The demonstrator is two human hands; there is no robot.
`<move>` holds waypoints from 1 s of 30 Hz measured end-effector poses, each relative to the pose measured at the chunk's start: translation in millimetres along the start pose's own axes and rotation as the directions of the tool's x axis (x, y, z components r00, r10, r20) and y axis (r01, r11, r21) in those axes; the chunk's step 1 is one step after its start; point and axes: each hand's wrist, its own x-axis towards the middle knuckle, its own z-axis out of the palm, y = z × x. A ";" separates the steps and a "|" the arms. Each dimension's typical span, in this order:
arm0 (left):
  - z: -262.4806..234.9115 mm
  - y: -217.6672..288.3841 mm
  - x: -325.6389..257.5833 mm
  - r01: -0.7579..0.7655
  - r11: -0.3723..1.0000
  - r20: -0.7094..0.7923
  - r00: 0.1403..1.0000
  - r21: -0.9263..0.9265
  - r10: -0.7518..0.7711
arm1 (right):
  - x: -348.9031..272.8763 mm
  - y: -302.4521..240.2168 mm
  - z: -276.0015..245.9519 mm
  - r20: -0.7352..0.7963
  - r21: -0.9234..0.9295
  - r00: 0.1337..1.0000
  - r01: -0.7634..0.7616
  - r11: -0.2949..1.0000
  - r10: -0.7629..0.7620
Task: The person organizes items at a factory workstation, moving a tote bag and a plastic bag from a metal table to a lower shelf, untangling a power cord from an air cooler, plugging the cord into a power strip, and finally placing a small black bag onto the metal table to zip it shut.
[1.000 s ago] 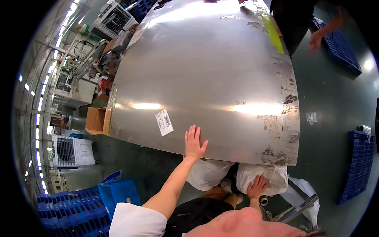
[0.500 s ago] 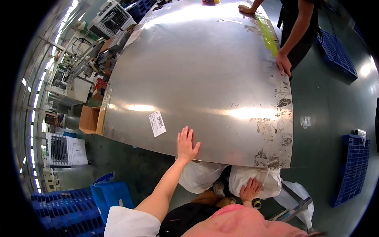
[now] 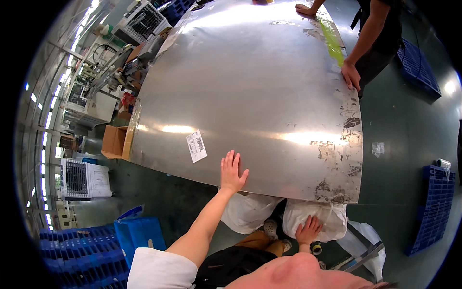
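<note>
A wide metal-topped table [image 3: 250, 91] spreads out in front of me, its right edge scuffed and marked. Flat on its near edge rests my left hand [image 3: 233, 172], fingers stretched out and holding nothing. Just beyond those fingertips, to the left, lies a white printed label [image 3: 196, 146]. My right hand [image 3: 308, 230] lies with spread fingers on a stuffed white plastic sack [image 3: 332, 221] below the table edge. Another white sack [image 3: 248, 212] stands to its left, under the table's edge.
At the right side a person in dark clothes [image 3: 380, 43] leans both hands on the table beside yellow-green tape [image 3: 331, 41]. Blue pallets [image 3: 432, 207] lie on the right floor. At left are an open cardboard box [image 3: 114, 142], a white air cooler [image 3: 86, 179] and a blue bin [image 3: 139, 236].
The whole view has shifted slightly, so the table and the things around it sit a little further right. Both my hands keep their places on the table and the sack.
</note>
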 end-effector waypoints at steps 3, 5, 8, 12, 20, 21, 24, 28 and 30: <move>-2.3 -1.9 -0.7 0.011 1.000 0.012 1.000 0.010 -0.011 | 4.4 -1.2 1.9 0.007 -0.003 1.000 0.000 1.000 0.000; -3.2 -1.6 -1.0 0.019 1.000 0.021 1.000 0.012 -0.019 | 3.8 -2.4 2.2 -0.015 -0.006 1.000 0.003 1.000 -0.003; -4.6 -2.7 0.4 0.011 1.000 0.014 1.000 0.019 -0.011 | 5.2 -5.1 -0.7 -0.026 -0.002 1.000 0.007 1.000 -0.007; -10.4 -9.2 -6.8 -0.005 1.000 -0.010 1.000 0.011 0.005 | -2.7 -12.4 0.8 -0.046 0.020 0.999 0.011 1.000 -0.010; 24.5 -9.8 2.2 -0.092 0.995 -0.060 0.994 -0.040 0.090 | 0.7 12.6 12.5 -0.012 0.032 1.000 -0.023 0.999 0.023; 19.5 -14.5 0.9 -0.104 0.994 -0.095 0.990 -0.035 0.101 | 7.1 6.6 4.5 0.009 -0.018 1.000 -0.024 1.000 0.024; -0.6 -13.0 9.5 -0.054 0.998 -0.041 0.998 0.012 0.054 | 15.7 -1.4 8.4 -0.013 0.025 1.000 -0.014 1.000 0.014; 9.8 -22.1 5.8 -0.073 0.997 -0.006 0.997 0.014 0.073 | 9.4 -8.7 16.9 0.026 0.001 0.999 -0.033 0.999 0.033; 12.3 -22.2 4.9 -0.075 0.997 -0.001 0.997 0.008 0.075 | 3.7 -6.7 17.7 0.026 -0.027 0.999 -0.038 0.999 0.039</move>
